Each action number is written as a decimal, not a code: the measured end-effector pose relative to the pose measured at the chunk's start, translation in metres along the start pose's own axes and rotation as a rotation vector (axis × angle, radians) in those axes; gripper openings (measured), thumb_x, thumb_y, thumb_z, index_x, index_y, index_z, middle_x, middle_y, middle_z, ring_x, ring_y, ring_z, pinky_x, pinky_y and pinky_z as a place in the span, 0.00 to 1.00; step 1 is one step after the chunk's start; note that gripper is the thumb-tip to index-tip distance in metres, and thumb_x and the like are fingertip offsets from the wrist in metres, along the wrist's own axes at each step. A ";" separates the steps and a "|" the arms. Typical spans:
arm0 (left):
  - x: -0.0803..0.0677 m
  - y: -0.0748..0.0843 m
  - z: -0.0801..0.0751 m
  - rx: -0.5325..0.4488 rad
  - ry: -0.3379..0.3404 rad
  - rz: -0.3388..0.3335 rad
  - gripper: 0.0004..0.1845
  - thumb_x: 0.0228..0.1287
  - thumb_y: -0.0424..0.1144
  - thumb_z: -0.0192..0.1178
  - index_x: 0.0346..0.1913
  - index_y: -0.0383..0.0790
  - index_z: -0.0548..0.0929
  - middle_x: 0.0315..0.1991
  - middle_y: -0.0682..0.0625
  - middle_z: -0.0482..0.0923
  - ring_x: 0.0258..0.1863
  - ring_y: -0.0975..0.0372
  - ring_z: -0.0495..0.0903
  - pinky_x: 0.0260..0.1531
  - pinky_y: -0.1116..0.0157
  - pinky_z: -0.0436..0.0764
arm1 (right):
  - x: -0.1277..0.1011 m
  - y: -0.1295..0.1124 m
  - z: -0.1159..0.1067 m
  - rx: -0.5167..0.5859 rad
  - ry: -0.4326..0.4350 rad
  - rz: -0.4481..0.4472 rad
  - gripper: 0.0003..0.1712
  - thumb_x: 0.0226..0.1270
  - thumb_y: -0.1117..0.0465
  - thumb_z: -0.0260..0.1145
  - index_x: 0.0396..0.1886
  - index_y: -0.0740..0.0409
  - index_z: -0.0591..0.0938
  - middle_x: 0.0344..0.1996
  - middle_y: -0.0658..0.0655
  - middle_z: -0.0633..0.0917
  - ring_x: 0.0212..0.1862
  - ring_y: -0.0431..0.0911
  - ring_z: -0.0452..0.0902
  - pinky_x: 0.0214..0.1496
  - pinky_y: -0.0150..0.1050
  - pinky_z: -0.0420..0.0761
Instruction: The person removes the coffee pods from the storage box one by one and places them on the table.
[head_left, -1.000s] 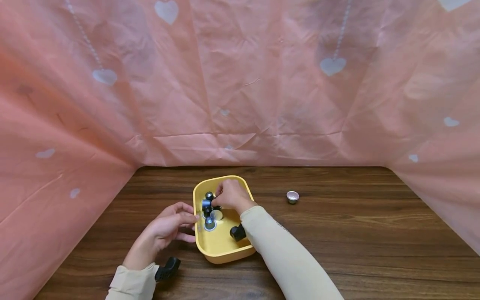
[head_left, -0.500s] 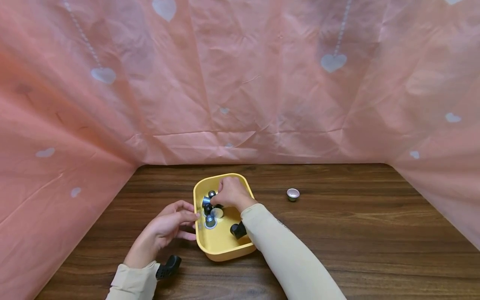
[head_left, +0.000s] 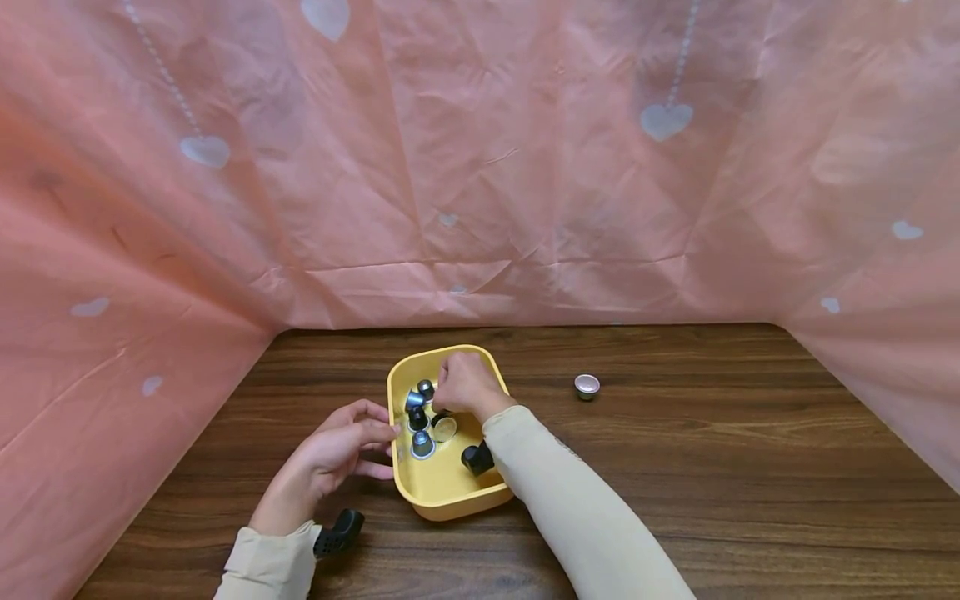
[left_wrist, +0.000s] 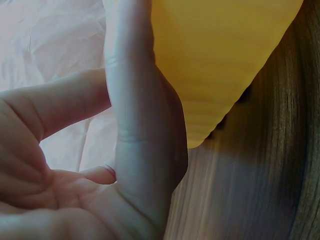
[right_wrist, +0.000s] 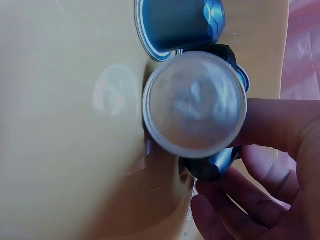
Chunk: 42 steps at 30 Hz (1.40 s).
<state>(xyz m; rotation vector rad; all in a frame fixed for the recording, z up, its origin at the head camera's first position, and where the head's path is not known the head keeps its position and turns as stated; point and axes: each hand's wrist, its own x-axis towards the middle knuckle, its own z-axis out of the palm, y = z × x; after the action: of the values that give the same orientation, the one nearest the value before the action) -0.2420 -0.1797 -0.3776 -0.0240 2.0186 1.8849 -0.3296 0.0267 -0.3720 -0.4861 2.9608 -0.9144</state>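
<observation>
In the head view a yellow plastic bin (head_left: 450, 504) holds several coffee capsules. My left hand (head_left: 330, 454) holds its left side, thumb at the rim and the other fingers along the outer wall. My right hand (head_left: 467, 387) reaches inside and pinches a dark coffee capsule with a pale foil lid (head_left: 445, 429). In the right wrist view that lid (right_wrist: 195, 105) faces the camera, with fingertips against the dark body (right_wrist: 205, 170) below. Beside it are a grey-blue capsule (head_left: 422, 444), a black one (head_left: 417, 418), a light blue one (head_left: 414, 401) and a dark one (head_left: 426, 389).
One more capsule (head_left: 587, 386), with a pale pink lid, stands on the brown wooden table (head_left: 712, 433) right of the bin. A pink cloth with hearts (head_left: 480, 167) hangs behind and at both sides. Black wrist cameras (head_left: 339, 533) are on both arms.
The foil-lidded capsule has tipped and shifted right, exposing its dark body. My right fingers have moved slightly right, uncovering more of the blue capsule. My left hand stays at the bin's side.
</observation>
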 end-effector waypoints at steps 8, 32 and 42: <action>0.000 -0.001 -0.001 -0.009 -0.027 0.014 0.19 0.75 0.32 0.60 0.60 0.30 0.65 0.42 0.45 0.81 0.39 0.58 0.84 0.36 0.59 0.94 | 0.000 0.001 0.000 -0.021 0.018 -0.028 0.16 0.45 0.68 0.79 0.22 0.49 0.78 0.23 0.47 0.79 0.30 0.43 0.74 0.28 0.31 0.72; 0.001 0.000 -0.002 -0.015 -0.030 0.012 0.18 0.75 0.32 0.59 0.59 0.30 0.65 0.42 0.45 0.81 0.39 0.58 0.84 0.35 0.59 0.94 | 0.002 0.000 0.002 -0.025 -0.023 0.009 0.22 0.49 0.59 0.85 0.45 0.56 0.90 0.43 0.54 0.91 0.45 0.47 0.83 0.50 0.39 0.86; 0.001 0.000 -0.002 -0.017 -0.029 0.006 0.18 0.75 0.33 0.61 0.59 0.31 0.66 0.40 0.47 0.81 0.38 0.59 0.83 0.35 0.58 0.94 | 0.003 0.001 0.003 -0.018 -0.037 -0.019 0.17 0.52 0.61 0.83 0.42 0.56 0.89 0.40 0.54 0.89 0.41 0.46 0.80 0.44 0.38 0.84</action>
<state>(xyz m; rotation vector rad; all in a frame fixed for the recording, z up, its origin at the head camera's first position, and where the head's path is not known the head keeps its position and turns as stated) -0.2432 -0.1816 -0.3782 0.0047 1.9853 1.8953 -0.3322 0.0251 -0.3744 -0.5270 2.9387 -0.8705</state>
